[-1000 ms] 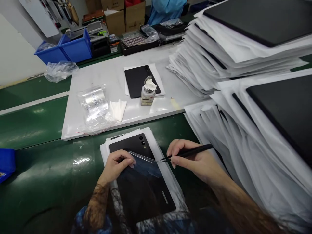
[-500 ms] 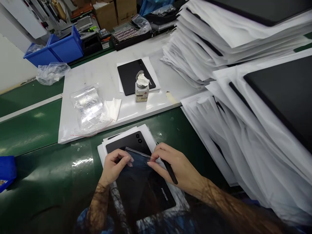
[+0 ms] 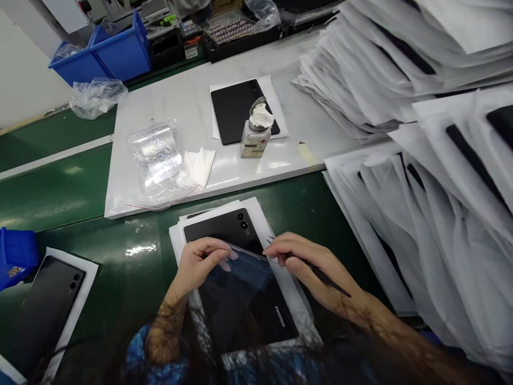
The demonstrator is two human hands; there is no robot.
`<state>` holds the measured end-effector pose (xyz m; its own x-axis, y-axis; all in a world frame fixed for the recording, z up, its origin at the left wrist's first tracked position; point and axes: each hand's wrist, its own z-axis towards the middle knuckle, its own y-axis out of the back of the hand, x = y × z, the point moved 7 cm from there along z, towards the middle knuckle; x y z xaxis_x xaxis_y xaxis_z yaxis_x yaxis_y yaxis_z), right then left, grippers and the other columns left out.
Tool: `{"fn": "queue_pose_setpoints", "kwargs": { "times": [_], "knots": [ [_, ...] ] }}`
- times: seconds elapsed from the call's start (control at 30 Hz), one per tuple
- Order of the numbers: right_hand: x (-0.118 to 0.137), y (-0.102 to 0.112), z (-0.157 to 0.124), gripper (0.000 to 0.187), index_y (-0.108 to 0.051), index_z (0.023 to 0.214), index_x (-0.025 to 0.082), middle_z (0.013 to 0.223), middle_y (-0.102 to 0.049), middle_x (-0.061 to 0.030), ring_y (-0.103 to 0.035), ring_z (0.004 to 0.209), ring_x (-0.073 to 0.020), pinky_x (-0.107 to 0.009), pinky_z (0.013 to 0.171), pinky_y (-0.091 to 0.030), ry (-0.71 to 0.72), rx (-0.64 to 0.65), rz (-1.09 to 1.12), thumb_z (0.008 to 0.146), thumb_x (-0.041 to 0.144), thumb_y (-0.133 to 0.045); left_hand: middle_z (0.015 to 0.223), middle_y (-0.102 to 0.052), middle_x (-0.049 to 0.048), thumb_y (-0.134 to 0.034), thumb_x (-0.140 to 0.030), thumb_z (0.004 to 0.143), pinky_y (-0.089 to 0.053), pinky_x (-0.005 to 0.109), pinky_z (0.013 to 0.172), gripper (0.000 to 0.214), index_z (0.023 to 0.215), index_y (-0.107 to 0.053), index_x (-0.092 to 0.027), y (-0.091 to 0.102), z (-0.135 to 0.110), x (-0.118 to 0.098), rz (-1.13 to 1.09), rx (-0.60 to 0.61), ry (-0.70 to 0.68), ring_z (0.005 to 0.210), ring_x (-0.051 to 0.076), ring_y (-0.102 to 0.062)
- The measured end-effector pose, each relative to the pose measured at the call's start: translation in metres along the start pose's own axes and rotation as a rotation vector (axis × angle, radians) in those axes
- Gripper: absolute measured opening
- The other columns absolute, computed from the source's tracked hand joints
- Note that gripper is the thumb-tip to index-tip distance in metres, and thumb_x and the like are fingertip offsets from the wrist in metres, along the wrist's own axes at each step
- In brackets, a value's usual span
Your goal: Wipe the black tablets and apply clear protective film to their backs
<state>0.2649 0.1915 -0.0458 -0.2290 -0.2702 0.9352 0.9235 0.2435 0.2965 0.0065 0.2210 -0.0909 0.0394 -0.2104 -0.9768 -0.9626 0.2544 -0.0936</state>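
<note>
A black tablet back cover [image 3: 224, 227] lies camera-end away from me on white sheets [image 3: 256, 208] on the green belt. A clear film [image 3: 244, 267] is stretched over its middle. My left hand [image 3: 200, 264] pinches the film's left edge. My right hand [image 3: 304, 264] pinches the film's right edge and also grips black tweezers [image 3: 328, 280], whose tips poke out by the fingertips.
A white board [image 3: 180, 101] beyond carries a clear bag [image 3: 158, 163], a white cloth [image 3: 200, 166], a capped bottle [image 3: 254, 139] and another black cover [image 3: 236, 109]. Tall stacks of paper-wrapped covers [image 3: 420, 133] fill the right. Another cover [image 3: 48, 305] lies at lower left near a blue bin [image 3: 16, 256].
My right hand turned the tweezers back into the palm and came in to pinch the film's right edge. The view shifted, and the cover at lower left came into sight.
</note>
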Motion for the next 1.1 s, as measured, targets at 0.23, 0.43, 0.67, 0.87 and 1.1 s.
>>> {"fn": "queue_pose_setpoints", "kwargs": {
  "times": [0.23, 0.43, 0.67, 0.87, 1.1],
  "knots": [
    [-0.007, -0.001, -0.01, 0.026, -0.096, 0.131, 0.033, 0.106, -0.09, -0.0085, -0.088, 0.09, -0.0297, -0.042, 0.084, -0.079, 0.063, -0.082, -0.044, 0.129, 0.044, -0.072, 0.087, -0.102, 0.0133, -0.109, -0.066, 0.098, -0.08, 0.04, 0.063, 0.045, 0.088, -0.098, -0.023, -0.001, -0.001, -0.006, -0.012, -0.006, -0.029, 0.061, 0.03, -0.092],
    [-0.011, -0.012, -0.021, 0.034, -0.092, 0.156, 0.036, 0.117, -0.094, -0.0118, -0.091, 0.096, -0.032, -0.046, 0.087, -0.082, 0.189, -0.052, -0.199, 0.125, 0.039, -0.078, 0.085, -0.102, 0.0116, -0.107, -0.067, 0.101, -0.081, 0.038, 0.065, 0.047, 0.091, -0.096, -0.022, 0.0, -0.002, -0.005, 0.027, -0.031, -0.029, 0.063, 0.03, -0.094],
    [-0.02, 0.012, -0.014, 0.046, -0.099, 0.15, 0.04, 0.127, -0.094, -0.0138, -0.093, 0.103, -0.0323, -0.044, 0.09, -0.081, 0.069, -0.142, -0.04, 0.131, 0.065, -0.064, 0.083, -0.101, 0.0122, -0.101, -0.052, 0.106, -0.086, 0.043, 0.074, 0.031, 0.104, -0.1, -0.021, -0.007, -0.006, -0.001, 0.11, 0.031, 0.022, 0.074, 0.036, -0.1],
    [-0.01, 0.019, 0.015, 0.04, -0.096, 0.092, 0.035, 0.101, -0.09, -0.0077, -0.087, 0.083, -0.0263, -0.041, 0.082, -0.078, -0.153, -0.223, 0.177, 0.107, 0.072, -0.102, 0.084, -0.102, 0.0108, -0.098, -0.044, 0.104, -0.084, 0.041, 0.085, 0.021, 0.097, -0.098, -0.024, -0.015, -0.006, 0.0, 0.189, 0.096, 0.044, 0.082, 0.035, -0.102],
    [-0.003, -0.003, 0.025, 0.023, -0.094, 0.09, 0.034, 0.093, -0.093, -0.0069, -0.089, 0.084, -0.0284, -0.044, 0.083, -0.082, -0.097, -0.192, 0.156, 0.106, 0.045, -0.106, 0.084, -0.102, 0.0106, -0.093, -0.049, 0.109, -0.081, 0.04, 0.085, 0.027, 0.096, -0.095, -0.025, -0.019, -0.005, -0.002, 0.243, 0.135, 0.005, 0.081, 0.033, -0.101]
  ]
}}
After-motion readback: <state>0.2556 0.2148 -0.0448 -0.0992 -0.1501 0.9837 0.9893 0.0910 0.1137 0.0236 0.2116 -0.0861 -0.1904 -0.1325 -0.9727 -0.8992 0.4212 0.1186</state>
